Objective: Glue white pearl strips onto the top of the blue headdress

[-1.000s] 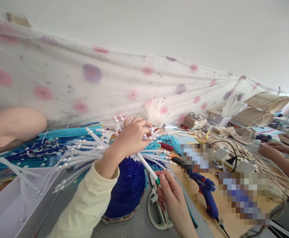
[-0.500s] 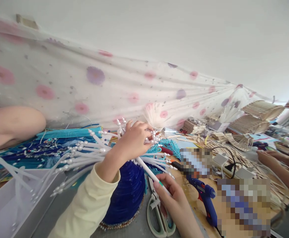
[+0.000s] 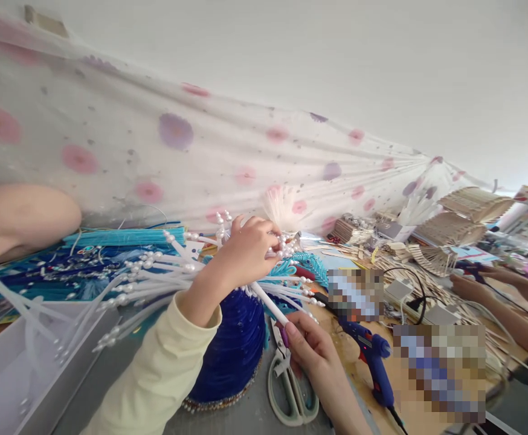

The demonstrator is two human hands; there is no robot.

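Observation:
My left hand (image 3: pixel 252 244), with a pale yellow sleeve, reaches over a dark blue pleated velvet dome (image 3: pixel 230 356). Its fingers are curled round pearl-tipped white stems (image 3: pixel 286 244) at the top; the fingertips are partly hidden. More white stems with pearl ends (image 3: pixel 155 278) fan out to both sides. Lower right, my right hand (image 3: pixel 309 347) pinches a long white stick (image 3: pixel 268 302) that slants up to the stems below my left hand. A bit of purple shows at its thumb. Scissors with pale handles (image 3: pixel 286 396) lie under the right hand on the grey mat.
A blue glue gun (image 3: pixel 373 356) with a cord lies to the right. A white box (image 3: pixel 1 386) holding white stems stands at left, near blue trimmings (image 3: pixel 78 272). Wooden sticks (image 3: pixel 397 278) cover the right side, where another person's hands (image 3: pixel 476 287) are.
My right hand has shifted slightly up along the white stick, and the green band seen beside its fingers is now hidden. My left hand stays at the stems. The other person's hands moved left.

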